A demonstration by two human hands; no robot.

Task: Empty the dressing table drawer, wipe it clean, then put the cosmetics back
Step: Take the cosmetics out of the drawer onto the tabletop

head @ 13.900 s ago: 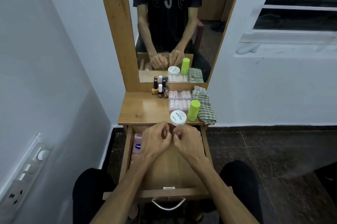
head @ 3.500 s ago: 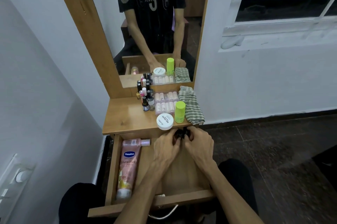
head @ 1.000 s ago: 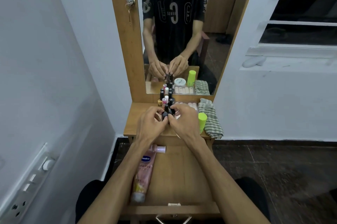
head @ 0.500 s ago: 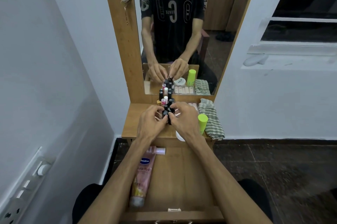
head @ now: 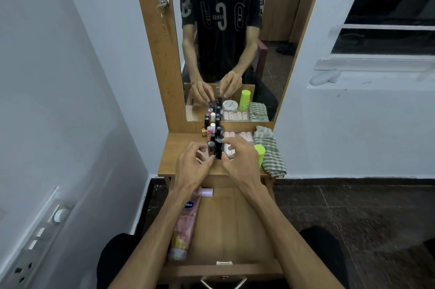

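The dressing table's drawer [head: 235, 222] is pulled out toward me, and only a pink lotion tube [head: 186, 220] lies in it, along the left side. On the tabletop [head: 181, 154] a row of small nail polish bottles [head: 213, 134] runs back to the mirror. My left hand [head: 194, 167] and my right hand [head: 239, 160] flank the two dark bottles [head: 217, 151] at the front of that row. Their fingers are loosely spread, with the fingertips at the bottles. A clear box of pink tubes [head: 240, 136], a green bottle [head: 260, 154] and a striped cloth [head: 269, 151] sit to the right.
The mirror [head: 230, 41] stands behind the tabletop and reflects a white jar that my right hand hides. A white wall with a switch panel [head: 37, 239] is close on the left. A window sill [head: 367, 74] and dark floor [head: 353, 206] lie to the right.
Both hands carried small dark bottles from the drawer up to the tabletop row. Their pinching fingers have now spread apart around the standing bottles.
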